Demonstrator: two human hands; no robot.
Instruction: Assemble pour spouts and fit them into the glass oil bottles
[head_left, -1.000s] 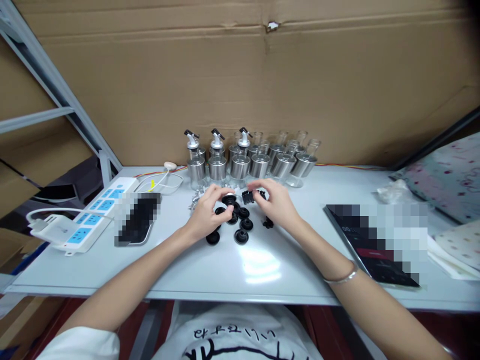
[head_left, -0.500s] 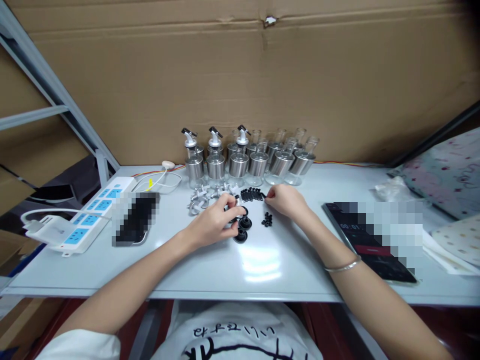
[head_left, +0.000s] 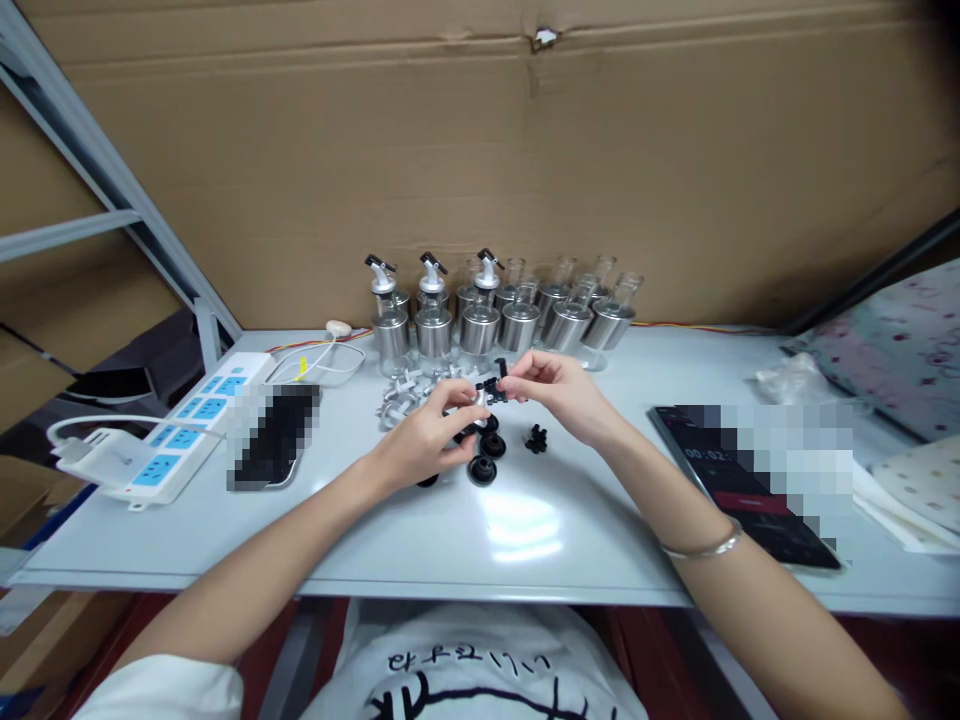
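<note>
My left hand point(head_left: 431, 432) pinches a pourer spout point(head_left: 481, 398), whose pale tip shows between thumb and fingers; the rest is mostly covered. Between the thumb and fingertips of my right hand point(head_left: 559, 392) is a small black lever point(head_left: 502, 369), held close to the spout. Beneath the hands lie several round black stoppers point(head_left: 482, 470). A small heap of tiny black caps point(head_left: 536, 438) sits below my right hand. More black levers point(head_left: 491, 386) lie behind, partly hidden by my fingers. Loose white-and-silver spouts point(head_left: 400, 398) are piled beyond my left hand.
Several glass-and-steel bottles point(head_left: 480, 330) stand at the back against cardboard; three carry pourers. At left are a power strip point(head_left: 187, 425), a cable and a phone point(head_left: 277, 435). A tablet-like device point(head_left: 735, 480) with a timer and a plastic bag point(head_left: 793, 380) lie at right.
My right hand has moved left from the row of levers, bringing one lever up beside the spout. My left hand has stayed nearly in place with the spout.
</note>
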